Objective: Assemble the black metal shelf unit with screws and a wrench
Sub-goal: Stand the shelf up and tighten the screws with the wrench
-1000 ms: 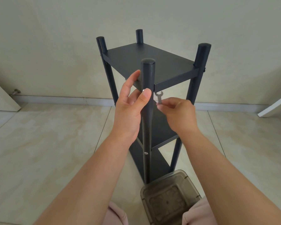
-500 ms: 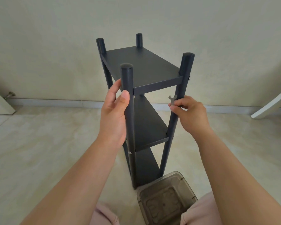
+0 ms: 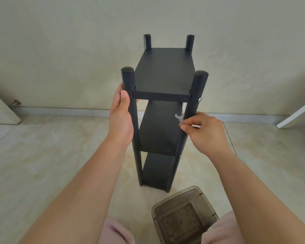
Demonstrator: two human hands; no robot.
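Black shelf unit (image 3: 163, 76) stands upright on the floor (image 3: 42, 155), long axis vertical, three shelves stacked, short end toward the person. Left hand (image 3: 121, 118) wraps the near left post (image 3: 130, 106), thumb laid up along it just below the top shelf. Right hand (image 3: 203, 131) pinches a small flat wrench (image 3: 180, 118) beside the near right post (image 3: 192, 110), open jaw pointing up. A screw (image 3: 199, 99) protrudes from that post above the right hand. Smoky plastic box (image 3: 183, 213) sits on the floor below both hands.

We see a beige marble-patterned tile floor (image 3: 42, 164) carrying the upright black metal three-tier shelf unit (image 3: 163, 74) and, just beside it, a smoky translucent plastic box (image 3: 183, 213).
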